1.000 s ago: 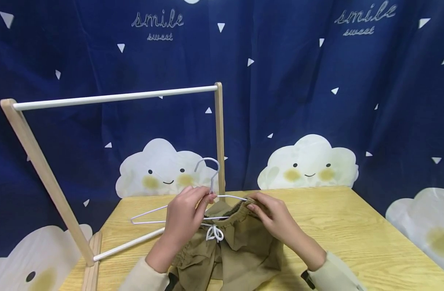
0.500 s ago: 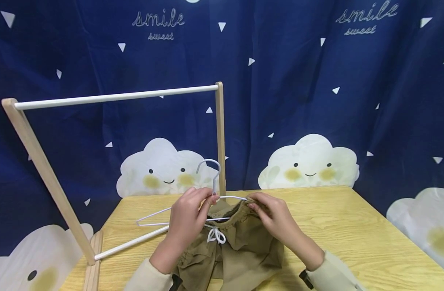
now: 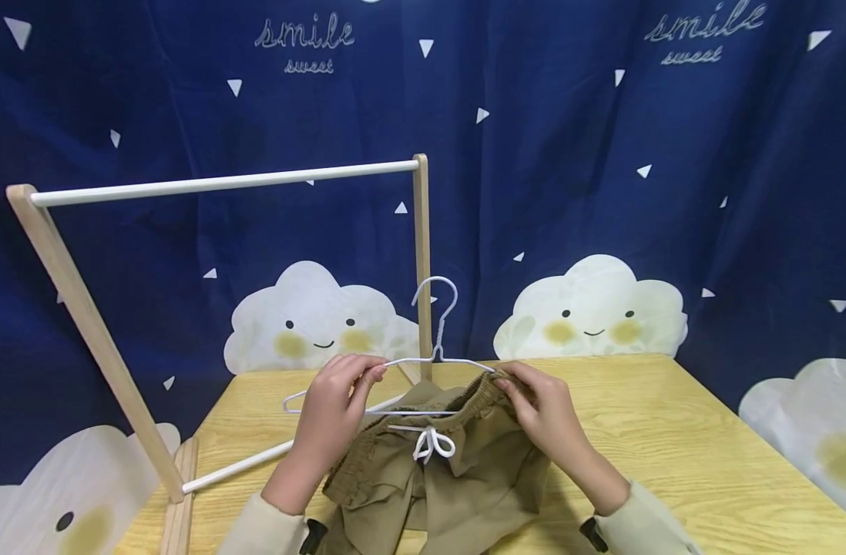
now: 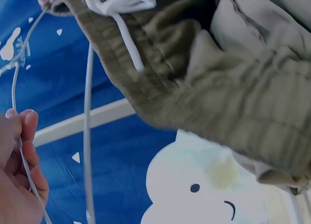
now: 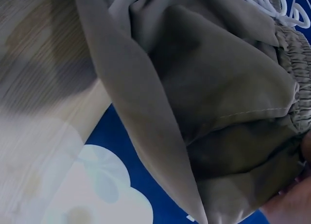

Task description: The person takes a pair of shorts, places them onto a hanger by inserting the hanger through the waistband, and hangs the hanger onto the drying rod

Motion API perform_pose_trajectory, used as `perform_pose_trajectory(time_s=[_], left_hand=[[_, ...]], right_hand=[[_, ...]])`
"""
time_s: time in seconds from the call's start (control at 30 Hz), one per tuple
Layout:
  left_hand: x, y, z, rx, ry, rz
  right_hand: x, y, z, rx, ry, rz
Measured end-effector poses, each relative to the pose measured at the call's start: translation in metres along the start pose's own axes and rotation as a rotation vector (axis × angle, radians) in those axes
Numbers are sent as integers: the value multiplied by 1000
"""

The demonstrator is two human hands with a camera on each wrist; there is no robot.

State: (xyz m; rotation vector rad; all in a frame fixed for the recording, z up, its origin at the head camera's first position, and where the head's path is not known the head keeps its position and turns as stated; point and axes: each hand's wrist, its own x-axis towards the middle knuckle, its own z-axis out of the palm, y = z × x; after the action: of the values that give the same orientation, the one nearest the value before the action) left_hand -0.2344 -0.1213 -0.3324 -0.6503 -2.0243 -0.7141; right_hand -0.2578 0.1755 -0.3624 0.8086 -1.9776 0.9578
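Observation:
A white wire hanger (image 3: 439, 333) stands hook up, its right end inside the elastic waistband of brown shorts (image 3: 478, 470). My left hand (image 3: 336, 401) pinches the hanger's left shoulder between thumb and fingers; the left wrist view shows the wire (image 4: 25, 168) running through that hand (image 4: 22, 170). My right hand (image 3: 544, 405) pinches the waistband's right side, together with the hanger end there. The left part of the waistband hangs loose below my left hand. A white drawstring bow (image 3: 433, 445) sits at the front. In the right wrist view the shorts' leg (image 5: 218, 88) fills most of the picture.
A garment rack with a white top rail (image 3: 229, 183) and wooden posts (image 3: 93, 331) stands at the left on the wooden table (image 3: 673, 447). Its white lower bar (image 3: 243, 465) runs behind my left hand. A blue curtain (image 3: 569, 154) with clouds hangs behind.
My left hand has slid from the hook's base out along the hanger's left shoulder. The hanger has moved right and up, its hook higher. My right hand keeps its pinch, slightly further right.

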Motion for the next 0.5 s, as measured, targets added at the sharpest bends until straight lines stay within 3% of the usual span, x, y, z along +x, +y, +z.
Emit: perform_pose_trajectory(time_s=[0.2,0.5], left_hand=[[-5,-8,-1,-10,14,-24],[-4,-4,5,-44,42,-20]], right_hand=[[-1,3,-2,-17,-18,2],[2,2,-2,-36,-60,-20]])
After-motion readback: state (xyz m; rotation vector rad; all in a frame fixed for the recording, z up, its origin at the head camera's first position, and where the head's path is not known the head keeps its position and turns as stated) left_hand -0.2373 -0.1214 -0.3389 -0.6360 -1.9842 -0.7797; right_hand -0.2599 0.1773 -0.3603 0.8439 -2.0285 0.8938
